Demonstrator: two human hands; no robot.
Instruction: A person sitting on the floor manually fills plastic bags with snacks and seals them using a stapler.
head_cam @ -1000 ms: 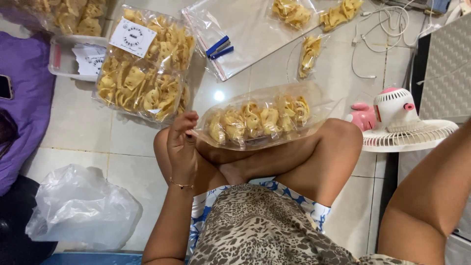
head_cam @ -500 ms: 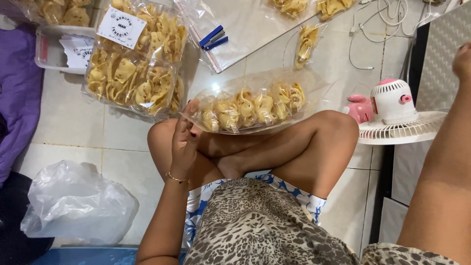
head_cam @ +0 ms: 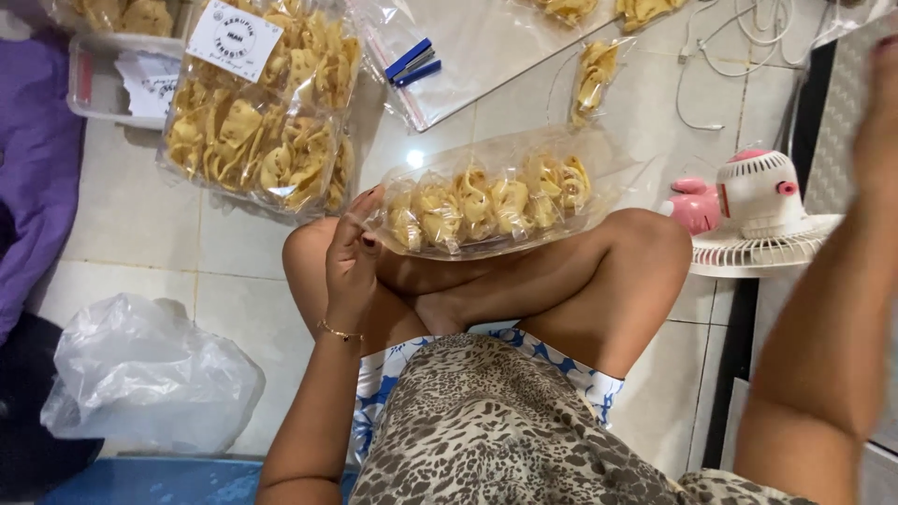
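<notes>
My left hand [head_cam: 351,266] pinches one end of a clear bag of yellow crackers [head_cam: 491,206], which lies across my crossed legs [head_cam: 524,290]. My right hand [head_cam: 879,122] is raised and blurred, its grip unclear.

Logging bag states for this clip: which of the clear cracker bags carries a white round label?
The big full bag on the floor, upper left. The long bag held by the left hand shows no label.
</notes>
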